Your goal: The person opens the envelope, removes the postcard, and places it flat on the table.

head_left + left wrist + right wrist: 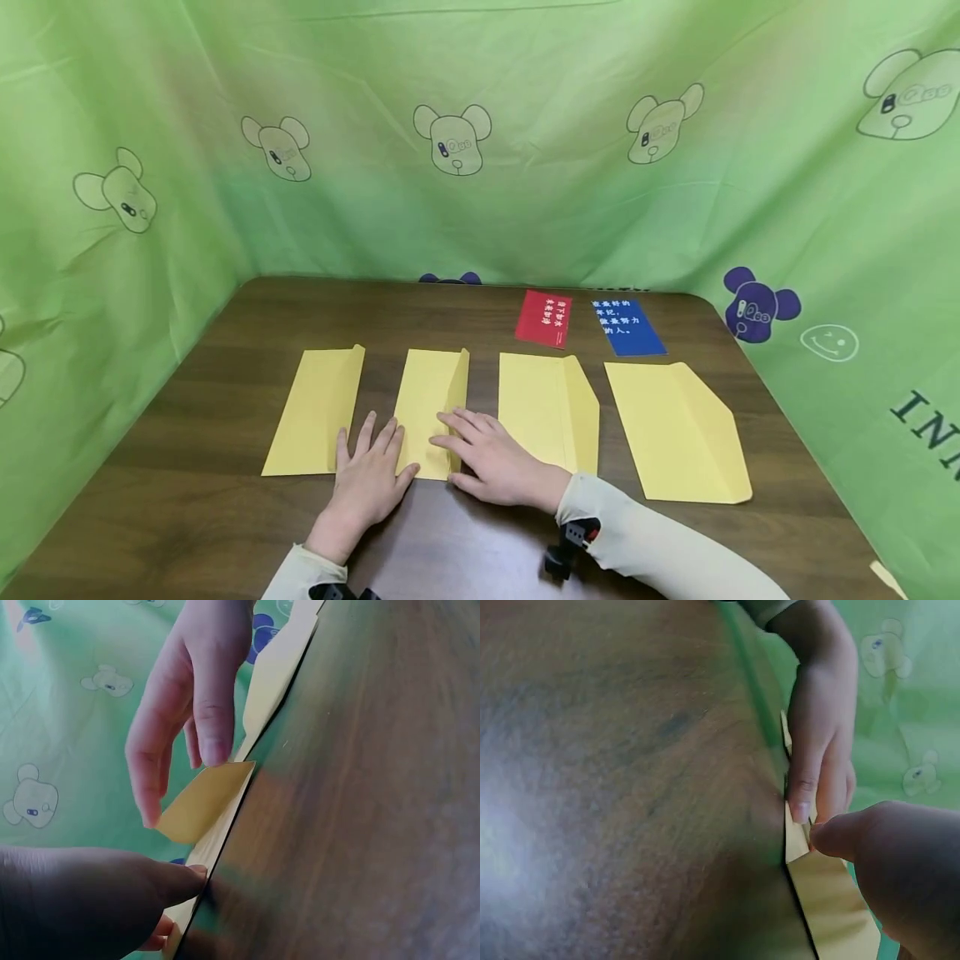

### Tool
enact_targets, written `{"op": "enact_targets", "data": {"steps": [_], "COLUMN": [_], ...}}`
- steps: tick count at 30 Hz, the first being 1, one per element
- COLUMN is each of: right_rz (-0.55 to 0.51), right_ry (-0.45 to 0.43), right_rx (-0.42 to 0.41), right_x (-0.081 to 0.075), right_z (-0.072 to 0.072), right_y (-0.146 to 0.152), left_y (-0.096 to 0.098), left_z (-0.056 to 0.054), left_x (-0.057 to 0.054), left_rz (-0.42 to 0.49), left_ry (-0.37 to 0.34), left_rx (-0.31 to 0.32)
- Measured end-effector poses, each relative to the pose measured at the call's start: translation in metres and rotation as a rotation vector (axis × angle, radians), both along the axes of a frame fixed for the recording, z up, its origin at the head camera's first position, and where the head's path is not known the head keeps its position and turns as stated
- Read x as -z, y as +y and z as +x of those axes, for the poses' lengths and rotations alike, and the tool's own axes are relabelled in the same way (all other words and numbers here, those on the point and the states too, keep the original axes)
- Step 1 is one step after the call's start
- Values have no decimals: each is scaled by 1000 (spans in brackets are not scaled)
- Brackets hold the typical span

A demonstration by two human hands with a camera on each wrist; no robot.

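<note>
Several yellow paper envelopes lie in a row, and both hands are at the second from the left, the envelope [423,387]. My left hand [369,479] rests with spread fingers at its near left side, the thumb on its near edge. The right hand [495,460] reaches over its long right-hand flap [458,390], fingers extended and touching it. In the left wrist view that flap [206,802] stands partly raised under the right fingertips. The right wrist view shows the right thumb [836,836] by the flap and the left fingers beyond.
Left of the hands lies another envelope [311,408]. On the right are two envelopes with flaps spread out, one nearer [532,400] and one farther [667,433]. A red card [543,318] and a blue card [628,327] lie behind them on the brown table [187,500].
</note>
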State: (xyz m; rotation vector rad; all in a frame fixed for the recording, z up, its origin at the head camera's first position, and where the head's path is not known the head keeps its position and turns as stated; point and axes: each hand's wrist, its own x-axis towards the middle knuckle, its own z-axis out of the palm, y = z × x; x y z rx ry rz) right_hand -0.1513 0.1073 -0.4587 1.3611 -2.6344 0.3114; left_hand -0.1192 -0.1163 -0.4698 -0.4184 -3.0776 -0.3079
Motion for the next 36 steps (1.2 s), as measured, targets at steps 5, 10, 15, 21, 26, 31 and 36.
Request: {"op": "enact_targets", "data": {"steps": [5,10,15,21,26,31,36], "right_rz": [63,90,86,86,120,138,156], "right_ry": [40,65,105,123,104,83,63], "right_rx": [8,33,35,52,66,59,42], "right_x": [1,-2,-5,-4,-3,-2,2], "right_z": [0,2,4,5,5,4,5], "right_y": [-1,3,10,19,26,30,31], "left_y": [0,0,-1,-1,-1,-2,-4], "left_z": [0,0,2,3,2,2,2], "left_x": [-1,-1,-2,-4,-4,-4,-4], "left_rz": [9,15,19,34,33,34,36], "left_ry": [-4,-6,-13,-32,-44,-29,-19], "left_rx": [-8,-11,-17,-20,-27,-28,-23]}}
